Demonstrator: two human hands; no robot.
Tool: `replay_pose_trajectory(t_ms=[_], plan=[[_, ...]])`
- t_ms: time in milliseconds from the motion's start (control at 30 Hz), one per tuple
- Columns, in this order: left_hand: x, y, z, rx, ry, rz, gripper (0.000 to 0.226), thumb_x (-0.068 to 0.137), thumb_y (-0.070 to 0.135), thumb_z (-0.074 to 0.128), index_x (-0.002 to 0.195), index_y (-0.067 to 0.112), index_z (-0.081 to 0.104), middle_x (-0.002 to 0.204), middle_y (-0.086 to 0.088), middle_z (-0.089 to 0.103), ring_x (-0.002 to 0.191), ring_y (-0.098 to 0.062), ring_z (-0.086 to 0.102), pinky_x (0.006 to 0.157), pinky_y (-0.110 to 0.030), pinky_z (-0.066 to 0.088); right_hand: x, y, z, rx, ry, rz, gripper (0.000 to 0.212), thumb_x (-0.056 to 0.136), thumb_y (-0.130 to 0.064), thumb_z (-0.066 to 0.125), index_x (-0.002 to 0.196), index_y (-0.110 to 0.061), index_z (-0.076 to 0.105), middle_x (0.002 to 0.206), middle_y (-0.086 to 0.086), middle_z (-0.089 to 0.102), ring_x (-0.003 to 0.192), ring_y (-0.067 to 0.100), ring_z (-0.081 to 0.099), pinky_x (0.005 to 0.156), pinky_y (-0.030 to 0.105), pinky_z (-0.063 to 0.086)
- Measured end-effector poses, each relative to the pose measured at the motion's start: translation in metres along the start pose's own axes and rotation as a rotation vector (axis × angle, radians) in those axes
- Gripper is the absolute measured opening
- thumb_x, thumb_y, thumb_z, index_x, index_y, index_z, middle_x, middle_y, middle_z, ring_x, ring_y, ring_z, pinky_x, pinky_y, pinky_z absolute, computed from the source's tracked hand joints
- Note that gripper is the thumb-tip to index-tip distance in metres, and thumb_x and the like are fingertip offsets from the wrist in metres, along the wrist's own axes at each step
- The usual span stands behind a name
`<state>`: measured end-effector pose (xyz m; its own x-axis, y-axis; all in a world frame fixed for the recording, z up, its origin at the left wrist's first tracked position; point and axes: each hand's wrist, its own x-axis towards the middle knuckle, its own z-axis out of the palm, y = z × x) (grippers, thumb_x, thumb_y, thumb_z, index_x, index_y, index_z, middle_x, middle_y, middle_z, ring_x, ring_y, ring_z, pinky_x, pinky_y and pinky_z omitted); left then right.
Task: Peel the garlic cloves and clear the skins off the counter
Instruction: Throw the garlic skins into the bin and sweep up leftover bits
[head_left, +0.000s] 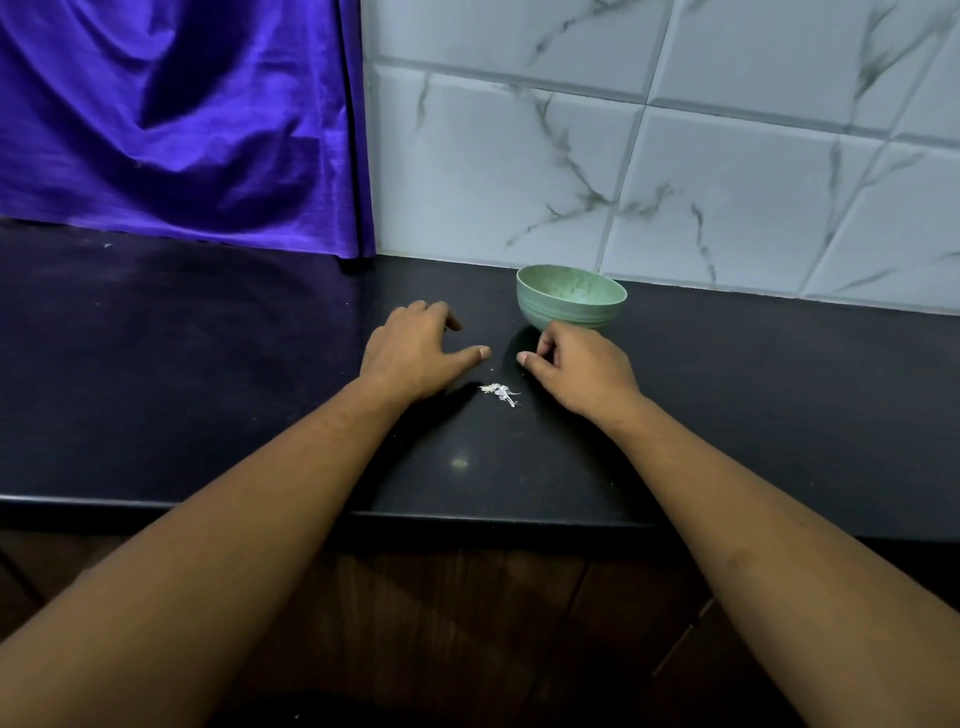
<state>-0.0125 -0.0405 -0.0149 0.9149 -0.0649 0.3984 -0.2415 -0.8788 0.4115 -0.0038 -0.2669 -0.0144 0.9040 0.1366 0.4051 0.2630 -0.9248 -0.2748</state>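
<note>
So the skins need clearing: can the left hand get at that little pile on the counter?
Probably yes. The skins lie on the bare counter just beside the left hand, nothing between them; the right hand and the bowl sit off to the other side.

My glossy black bench (208, 364) catches a dull spot of light. Behind the bench rise white, grey-veined wall tiles (727, 156), and a shiny purple cloth (182, 114) hangs at its back left. Dark wooden cabinet fronts (493, 597) sit below its front edge.
</note>
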Motion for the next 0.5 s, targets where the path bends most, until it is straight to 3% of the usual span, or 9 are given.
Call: replay_pose_trajectory(t_ms=[133,233,300,400,500], plan=[[-0.002,-0.004,-0.001,0.011,0.036,-0.020,0.043,0.090,0.053,0.067,0.122,0.024,0.063,0.126,-0.001,0.061,0.124,-0.025,0.053,0.098,-0.047,0.049,0.002,-0.013,-0.004,-0.035,-0.052,-0.066,0.058,0.076,-0.085,0.058,0.085,-0.028,0.054,0.077,-0.010,0.060,0.075,0.015,0.059,0.068,0.036,0.048],[-0.003,-0.002,-0.001,0.092,-0.009,0.001,0.045,0.092,0.051,0.064,0.128,0.024,0.060,0.131,-0.003,0.058,0.127,-0.027,0.050,0.098,-0.044,0.047,-0.005,-0.012,-0.007,0.028,-0.057,-0.063,0.063,0.070,-0.088,0.061,0.086,-0.027,0.054,0.073,-0.010,0.058,0.070,0.012,0.057,0.063,0.034,0.046],[-0.004,0.002,0.000,0.171,-0.044,0.034,0.051,0.092,0.058,0.061,0.130,0.024,0.058,0.133,-0.005,0.056,0.128,-0.028,0.048,0.098,-0.045,0.043,-0.010,-0.008,-0.006,0.123,0.001,-0.048,0.054,0.080,-0.078,0.062,0.085,-0.025,0.055,0.066,-0.009,0.055,0.063,0.011,0.053,0.059,0.033,0.042],[-0.006,0.011,0.001,0.216,-0.095,0.069,0.066,0.088,0.074,0.055,0.130,0.024,0.058,0.135,-0.005,0.056,0.130,-0.029,0.047,0.101,-0.048,0.042,-0.015,0.001,-0.007,0.170,0.095,-0.002,0.029,0.094,-0.048,0.064,0.083,-0.022,0.056,0.061,-0.008,0.049,0.058,0.011,0.047,0.058,0.033,0.036],[-0.008,0.015,0.000,0.156,-0.095,0.055,0.061,0.091,0.070,0.053,0.131,0.024,0.058,0.135,-0.005,0.055,0.130,-0.028,0.047,0.102,-0.049,0.042,-0.020,0.008,-0.007,0.088,0.085,0.009,0.010,0.095,-0.030,0.062,0.090,-0.023,0.057,0.070,-0.012,0.050,0.071,0.016,0.053,0.065,0.031,0.037]])
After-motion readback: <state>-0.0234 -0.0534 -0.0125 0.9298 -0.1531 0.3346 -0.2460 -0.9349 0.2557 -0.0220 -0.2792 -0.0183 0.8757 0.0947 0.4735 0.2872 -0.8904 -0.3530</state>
